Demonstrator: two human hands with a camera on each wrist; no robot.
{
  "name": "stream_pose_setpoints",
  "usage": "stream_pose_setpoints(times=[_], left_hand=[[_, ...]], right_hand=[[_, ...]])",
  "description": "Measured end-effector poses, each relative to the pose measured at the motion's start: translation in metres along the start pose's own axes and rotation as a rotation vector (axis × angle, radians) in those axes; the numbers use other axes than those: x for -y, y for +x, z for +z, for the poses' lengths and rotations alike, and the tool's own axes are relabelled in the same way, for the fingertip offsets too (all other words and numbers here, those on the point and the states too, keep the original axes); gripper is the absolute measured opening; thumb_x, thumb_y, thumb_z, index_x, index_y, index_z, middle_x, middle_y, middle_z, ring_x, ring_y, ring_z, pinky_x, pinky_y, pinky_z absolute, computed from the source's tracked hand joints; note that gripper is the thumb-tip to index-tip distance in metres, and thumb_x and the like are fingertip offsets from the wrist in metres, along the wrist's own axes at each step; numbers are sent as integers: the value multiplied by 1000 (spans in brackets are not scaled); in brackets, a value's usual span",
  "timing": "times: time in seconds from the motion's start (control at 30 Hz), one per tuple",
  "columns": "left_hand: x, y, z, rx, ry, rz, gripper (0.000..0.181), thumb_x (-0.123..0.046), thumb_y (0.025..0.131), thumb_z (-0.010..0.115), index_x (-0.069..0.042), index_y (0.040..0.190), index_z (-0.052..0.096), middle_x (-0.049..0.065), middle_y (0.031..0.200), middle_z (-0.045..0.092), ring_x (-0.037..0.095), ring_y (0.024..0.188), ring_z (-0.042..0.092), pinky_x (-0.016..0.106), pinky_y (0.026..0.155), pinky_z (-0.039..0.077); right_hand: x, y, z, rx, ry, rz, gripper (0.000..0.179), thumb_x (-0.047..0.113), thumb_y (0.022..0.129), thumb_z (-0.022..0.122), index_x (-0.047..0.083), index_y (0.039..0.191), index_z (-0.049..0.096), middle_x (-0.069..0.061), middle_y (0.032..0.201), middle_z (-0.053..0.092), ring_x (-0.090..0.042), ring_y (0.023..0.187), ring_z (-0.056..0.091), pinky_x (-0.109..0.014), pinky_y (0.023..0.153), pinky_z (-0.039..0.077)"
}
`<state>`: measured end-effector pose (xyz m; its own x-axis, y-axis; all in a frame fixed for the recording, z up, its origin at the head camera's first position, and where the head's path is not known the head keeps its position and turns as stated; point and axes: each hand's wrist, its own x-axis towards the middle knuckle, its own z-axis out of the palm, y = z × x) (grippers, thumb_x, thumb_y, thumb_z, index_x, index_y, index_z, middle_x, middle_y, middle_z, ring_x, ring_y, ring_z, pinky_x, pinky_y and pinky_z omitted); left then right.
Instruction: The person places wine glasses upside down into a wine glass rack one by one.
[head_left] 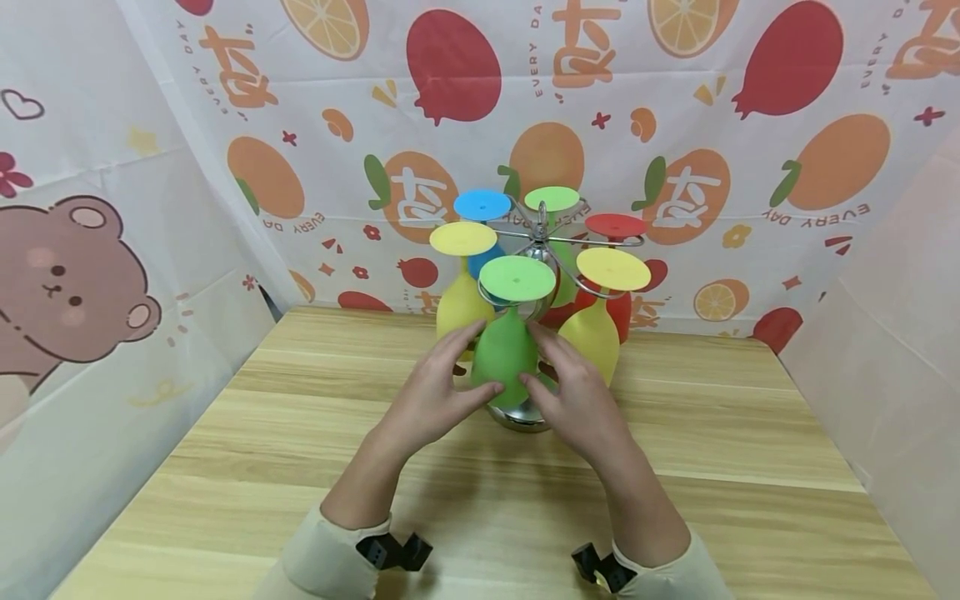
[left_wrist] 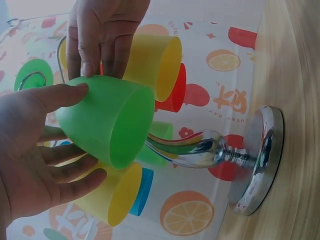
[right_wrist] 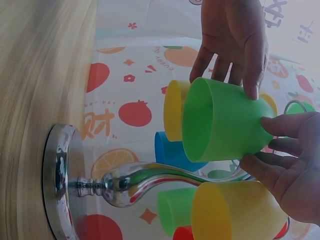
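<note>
A chrome rack (head_left: 542, 236) holds several plastic goblets upside down by their feet. The front green goblet (head_left: 504, 358) hangs bowl-down, its round light-green foot uppermost. My left hand (head_left: 438, 396) holds its bowl from the left, with the thumb on the side and the fingers reaching round behind. From the right, my right hand (head_left: 581, 400) holds the same bowl, thumb and fingers spread about it. Both thumbs lie on the green surface in the left wrist view. Close by the hands hang a yellow goblet (head_left: 592, 337) on the right and another yellow goblet (head_left: 459, 308) on the left.
Blue, red and another green goblet hang farther back, partly hidden. The rack's round chrome base (left_wrist: 265, 160) stands on the wooden table (head_left: 300, 433). A fruit-printed cloth (head_left: 465, 150) hangs close behind the rack, and more cloth (head_left: 97, 433) rises at the left.
</note>
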<state>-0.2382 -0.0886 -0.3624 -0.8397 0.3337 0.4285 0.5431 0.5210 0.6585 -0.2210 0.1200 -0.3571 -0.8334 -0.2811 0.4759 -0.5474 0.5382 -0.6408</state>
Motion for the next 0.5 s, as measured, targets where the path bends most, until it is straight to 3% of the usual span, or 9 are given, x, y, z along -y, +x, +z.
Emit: stream_pose_setpoints(times=[0.5], left_hand=[[-1,0,0,-38,16,-13,75,-26,82,81,-15,147,44,1,140,52,20,115,59,35,80,57]], right_hand=[[-1,0,0,-7,-4,-12,63,8,91,68,14,149,43,-2,149,48,-22,131,53,-38,92,55]])
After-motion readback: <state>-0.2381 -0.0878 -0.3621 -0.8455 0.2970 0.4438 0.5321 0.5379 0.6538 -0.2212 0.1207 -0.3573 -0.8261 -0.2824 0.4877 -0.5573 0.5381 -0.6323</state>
